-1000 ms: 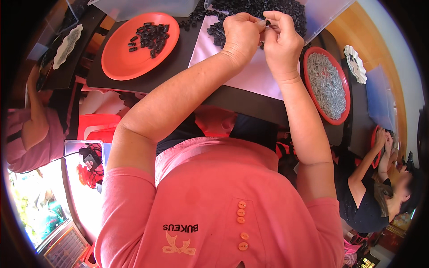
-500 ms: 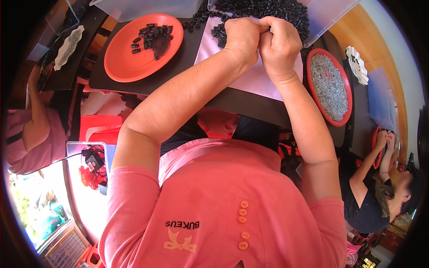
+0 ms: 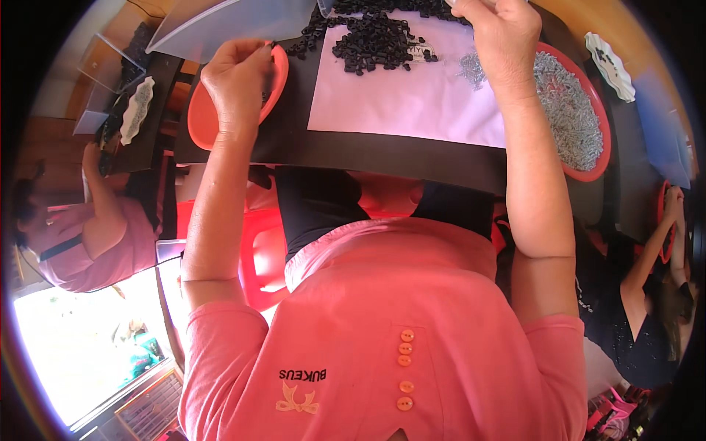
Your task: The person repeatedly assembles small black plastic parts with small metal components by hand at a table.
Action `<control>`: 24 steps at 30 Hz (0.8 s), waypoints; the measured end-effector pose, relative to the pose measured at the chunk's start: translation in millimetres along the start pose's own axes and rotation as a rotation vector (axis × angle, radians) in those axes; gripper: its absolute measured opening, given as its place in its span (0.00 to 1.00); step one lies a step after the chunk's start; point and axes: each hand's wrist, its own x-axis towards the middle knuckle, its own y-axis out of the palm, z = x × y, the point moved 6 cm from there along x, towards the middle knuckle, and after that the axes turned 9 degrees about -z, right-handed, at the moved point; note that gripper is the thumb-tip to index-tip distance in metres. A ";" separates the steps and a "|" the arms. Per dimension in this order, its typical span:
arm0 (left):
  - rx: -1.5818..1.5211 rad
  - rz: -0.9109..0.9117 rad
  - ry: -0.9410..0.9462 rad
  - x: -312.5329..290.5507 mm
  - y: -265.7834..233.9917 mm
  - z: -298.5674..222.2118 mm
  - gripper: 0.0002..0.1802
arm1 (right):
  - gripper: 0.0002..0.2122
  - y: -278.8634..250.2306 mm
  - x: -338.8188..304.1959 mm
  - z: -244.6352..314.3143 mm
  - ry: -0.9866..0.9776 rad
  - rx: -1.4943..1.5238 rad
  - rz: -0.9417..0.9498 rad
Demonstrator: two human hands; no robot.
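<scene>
My left hand (image 3: 237, 84) is over the orange-red plate (image 3: 200, 117) at the left, its fingers pinched on a small black plastic piece (image 3: 273, 45), partly blurred. The plate's contents are mostly hidden by that hand. At the top edge, my right hand (image 3: 507, 40) has its fingers curled together above the far side of a whitish sheet (image 3: 404, 114); what they hold is not clear. A heap of small black plastic pieces (image 3: 371, 44) lies on the sheet. Beside my right wrist is a little pile of silvery metal pins or screws (image 3: 472, 70), with many more in a red plate (image 3: 570, 110).
A translucent plastic bin (image 3: 228, 26) stands at the far left of the dark table (image 3: 412, 158). White wavy-edged trays (image 3: 137, 110) (image 3: 609, 66) lie on both sides. Co-workers sit to the left (image 3: 103, 228) and right (image 3: 632, 309).
My hands, earlier together over the black heap, have parted. The left moved left to the plate; the right moved right and farther away. The view has shifted, showing more of the sheet.
</scene>
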 end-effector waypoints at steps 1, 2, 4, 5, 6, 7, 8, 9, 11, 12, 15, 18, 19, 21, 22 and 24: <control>0.172 0.008 0.195 5.4 -6.5 0.9 0.06 | 0.05 -0.3 -0.2 -0.1 0.005 0.018 -0.006; 0.337 0.025 0.389 5.1 -2.8 -7.2 0.06 | 0.05 -1.7 0.4 -0.6 0.015 0.043 -0.001; 0.450 0.068 0.671 -8.8 20.9 -22.8 0.06 | 0.05 -5.0 2.1 -0.5 0.024 0.072 -0.005; 0.444 0.116 0.716 -20.3 38.9 -30.9 0.06 | 0.05 -7.2 2.1 -0.6 0.033 0.080 -0.014; 0.371 0.188 0.720 -30.4 59.7 -34.0 0.06 | 0.05 -9.4 2.1 -0.8 0.040 0.087 -0.022; 0.366 0.300 0.784 -41.9 82.6 -38.2 0.05 | 0.05 -11.9 4.6 -6.7 0.039 0.089 -0.030; 0.305 0.358 0.837 -54.3 106.0 -44.3 0.05 | 0.05 -15.8 9.3 -20.4 0.052 0.038 -0.045; 0.329 0.414 0.899 -65.3 124.9 -48.9 0.06 | 0.04 -17.9 11.9 -28.1 0.067 -0.008 -0.057; 0.365 0.462 0.991 -78.5 155.4 -49.7 0.07 | 0.04 -19.2 12.0 -20.2 0.126 0.010 -0.055; 0.391 0.503 1.037 -82.7 167.7 -48.0 0.08 | 0.04 -19.3 11.7 -19.5 0.185 0.027 -0.049; 0.488 0.544 1.161 -91.5 196.1 -32.7 0.06 | 0.03 -24.2 15.8 -29.3 0.180 0.039 -0.078; 0.567 0.558 1.248 -93.7 206.3 -26.2 0.04 | 0.03 -27.2 18.0 -37.4 0.222 0.015 -0.088; 0.570 0.575 1.233 -92.2 205.5 -25.6 0.04 | 0.03 -27.7 18.2 -37.4 0.224 0.014 -0.092; 0.572 0.595 1.217 -91.4 204.1 -24.9 0.03 | 0.03 -28.8 18.1 -38.7 0.264 0.003 -0.102; 0.510 0.585 1.160 -88.9 200.9 -26.3 0.03 | 0.03 -29.2 18.7 -37.7 0.265 0.003 -0.104; 0.449 0.574 1.102 -86.2 199.8 -28.7 0.03 | 0.03 -29.4 19.2 -37.9 0.292 -0.050 -0.101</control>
